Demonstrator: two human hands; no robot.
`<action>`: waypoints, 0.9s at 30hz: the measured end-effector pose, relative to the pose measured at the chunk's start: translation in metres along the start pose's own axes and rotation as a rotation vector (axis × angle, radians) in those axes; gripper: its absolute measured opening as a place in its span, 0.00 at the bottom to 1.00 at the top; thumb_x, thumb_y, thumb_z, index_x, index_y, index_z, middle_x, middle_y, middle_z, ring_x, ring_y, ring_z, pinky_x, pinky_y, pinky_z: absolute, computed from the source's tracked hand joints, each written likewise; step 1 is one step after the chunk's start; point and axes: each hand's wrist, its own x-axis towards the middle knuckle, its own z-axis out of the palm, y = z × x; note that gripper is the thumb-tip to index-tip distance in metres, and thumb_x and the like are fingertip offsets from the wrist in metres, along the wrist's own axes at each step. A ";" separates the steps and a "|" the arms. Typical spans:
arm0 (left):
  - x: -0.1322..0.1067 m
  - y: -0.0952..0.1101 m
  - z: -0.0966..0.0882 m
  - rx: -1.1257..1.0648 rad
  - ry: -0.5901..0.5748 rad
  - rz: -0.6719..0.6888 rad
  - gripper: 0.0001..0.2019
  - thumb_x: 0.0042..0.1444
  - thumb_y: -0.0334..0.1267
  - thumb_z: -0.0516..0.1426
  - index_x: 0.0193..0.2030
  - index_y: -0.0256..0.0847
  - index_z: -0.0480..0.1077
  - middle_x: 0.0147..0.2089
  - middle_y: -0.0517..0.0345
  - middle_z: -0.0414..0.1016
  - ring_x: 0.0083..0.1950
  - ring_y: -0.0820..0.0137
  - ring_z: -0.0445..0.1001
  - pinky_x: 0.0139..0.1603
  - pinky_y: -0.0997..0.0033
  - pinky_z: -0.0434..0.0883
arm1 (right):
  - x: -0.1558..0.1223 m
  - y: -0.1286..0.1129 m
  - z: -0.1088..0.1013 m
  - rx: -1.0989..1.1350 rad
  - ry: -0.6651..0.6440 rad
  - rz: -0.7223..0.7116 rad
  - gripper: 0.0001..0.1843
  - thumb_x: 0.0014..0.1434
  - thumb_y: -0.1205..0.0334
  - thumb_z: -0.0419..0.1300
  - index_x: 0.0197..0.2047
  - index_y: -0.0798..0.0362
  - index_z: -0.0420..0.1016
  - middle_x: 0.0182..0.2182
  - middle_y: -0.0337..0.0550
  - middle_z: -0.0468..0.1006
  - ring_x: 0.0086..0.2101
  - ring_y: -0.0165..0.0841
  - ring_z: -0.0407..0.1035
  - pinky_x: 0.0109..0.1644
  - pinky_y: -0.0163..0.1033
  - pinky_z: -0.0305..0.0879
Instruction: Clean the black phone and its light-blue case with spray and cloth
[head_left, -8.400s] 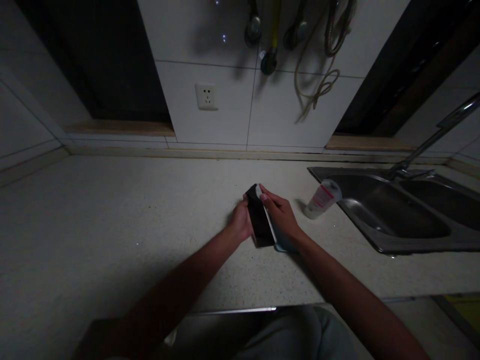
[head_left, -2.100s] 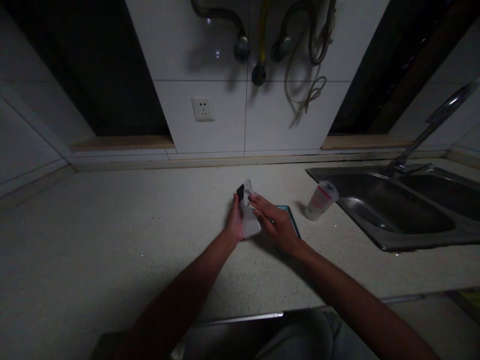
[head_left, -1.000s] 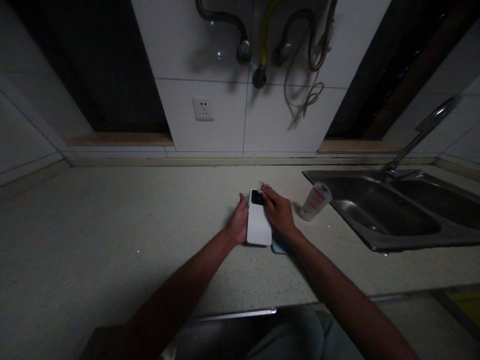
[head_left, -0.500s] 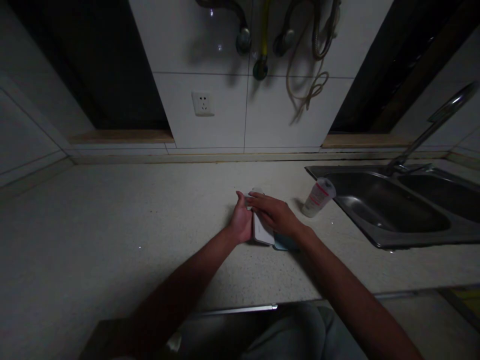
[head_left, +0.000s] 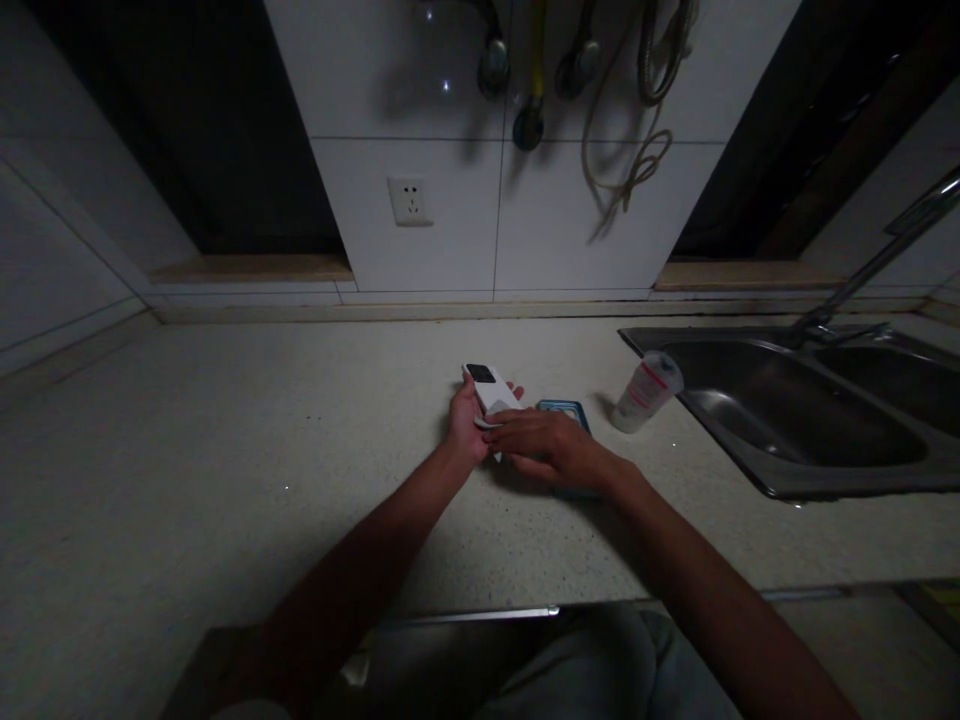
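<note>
A white phone [head_left: 496,394] with a dark camera block at its far end rests in my left hand [head_left: 466,420], just above the counter. My left fingers wrap under it, and their tips show at its right edge. My right hand [head_left: 551,442] lies across the near end of the phone with its fingers pressed together. Under those fingertips shows a small pale piece [head_left: 484,423], too blurred to name. A blue-rimmed flat case or tray [head_left: 564,405] lies on the counter, partly hidden beneath my right hand.
A clear plastic cup [head_left: 646,392] with red print stands tilted right of my hands, by the steel double sink [head_left: 757,470]. The faucet [head_left: 862,265] rises behind the sink. A wall socket [head_left: 409,202], pipes and a looped cord [head_left: 637,172] are on the tiled wall.
The phone's dark camera block now shows at the far end. My right hand has slid from the phone's far end toward its near end. More of the blue-rimmed object is visible.
</note>
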 end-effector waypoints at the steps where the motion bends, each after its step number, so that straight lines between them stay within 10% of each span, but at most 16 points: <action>1: 0.000 0.002 0.000 -0.020 -0.004 0.006 0.23 0.66 0.56 0.46 0.46 0.37 0.71 0.38 0.46 0.78 0.47 0.54 0.79 0.55 0.45 0.72 | 0.000 0.000 0.001 0.004 0.001 -0.016 0.16 0.66 0.64 0.55 0.54 0.51 0.77 0.51 0.47 0.81 0.60 0.37 0.69 0.61 0.47 0.70; 12: 0.003 0.015 -0.002 -0.059 -0.067 0.062 0.28 0.69 0.49 0.40 0.60 0.31 0.67 0.56 0.31 0.75 0.54 0.51 0.77 0.55 0.47 0.73 | -0.011 0.019 0.002 -0.121 0.202 -0.054 0.17 0.66 0.68 0.57 0.55 0.48 0.78 0.53 0.45 0.80 0.56 0.38 0.73 0.61 0.48 0.72; 27: -0.002 0.006 0.003 -0.062 -0.060 -0.071 0.21 0.66 0.41 0.45 0.52 0.26 0.71 0.42 0.34 0.79 0.36 0.63 0.79 0.29 0.71 0.72 | -0.007 0.020 0.012 -0.223 0.406 0.001 0.13 0.65 0.68 0.59 0.49 0.44 0.80 0.48 0.45 0.83 0.49 0.37 0.77 0.52 0.48 0.76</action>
